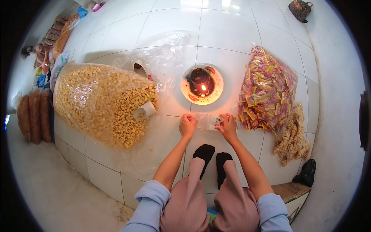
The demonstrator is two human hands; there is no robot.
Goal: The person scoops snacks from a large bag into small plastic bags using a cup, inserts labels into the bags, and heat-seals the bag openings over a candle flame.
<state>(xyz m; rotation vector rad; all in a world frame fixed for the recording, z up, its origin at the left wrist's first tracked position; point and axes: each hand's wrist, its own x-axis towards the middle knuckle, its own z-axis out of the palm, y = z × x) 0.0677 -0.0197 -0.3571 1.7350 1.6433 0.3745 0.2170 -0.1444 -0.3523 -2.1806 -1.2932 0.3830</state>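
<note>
A small clear plastic bag (208, 120) with dark print is stretched flat between my two hands, just in front of a plate. My left hand (188, 125) is closed on its left end. At the other end, my right hand (228, 127) pinches the plastic, its fingers over the print. Beyond the bag, a small flame (203, 87) burns at a dark, sooty holder (199, 76) on the white plate (219, 91). Whether the bag has anything inside, I cannot tell.
To the left lies a large open clear sack of yellowish puffed snacks (89, 96) with a white scoop (144, 111). A bag of red-yellow sachets (266, 89) lies right, beside bagged snacks (291, 139). Long brown sacks (34, 116) and a person (42, 58) are far left.
</note>
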